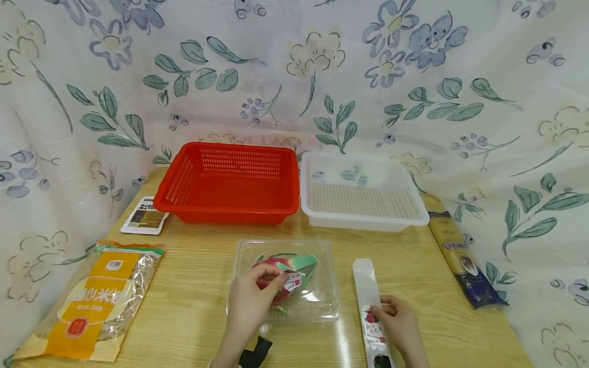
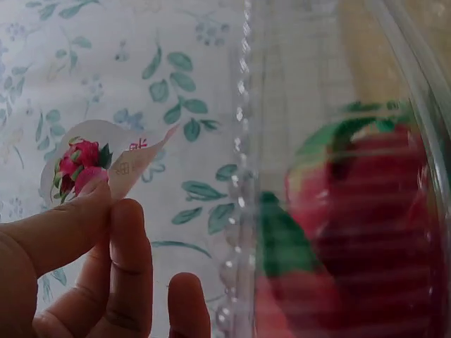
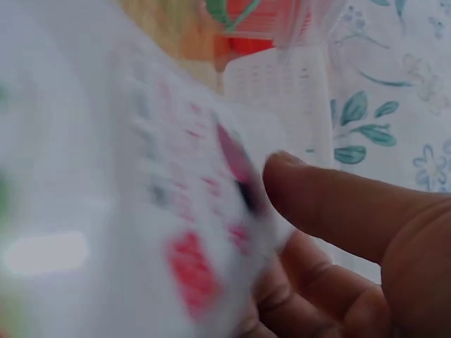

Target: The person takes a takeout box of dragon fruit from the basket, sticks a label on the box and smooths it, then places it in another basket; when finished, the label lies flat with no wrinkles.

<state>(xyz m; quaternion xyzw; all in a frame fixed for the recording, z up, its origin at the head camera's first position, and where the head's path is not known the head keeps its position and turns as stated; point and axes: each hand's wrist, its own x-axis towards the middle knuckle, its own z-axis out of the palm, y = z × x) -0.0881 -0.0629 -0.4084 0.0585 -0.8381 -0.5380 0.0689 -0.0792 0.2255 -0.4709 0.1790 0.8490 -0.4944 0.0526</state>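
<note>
Left grip point(image 1: 250, 299) and right grip point(image 1: 399, 322) are seen bare. Beside the left forearm point(image 1: 233, 335), a black, angular strap end point(image 1: 256, 352) is noted; its attachment is hidden.

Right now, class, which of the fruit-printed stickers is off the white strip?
The sticker pinched in the left hand, its edge curled over; the other stickers in view lie on the white strip that the right hand holds.
</note>
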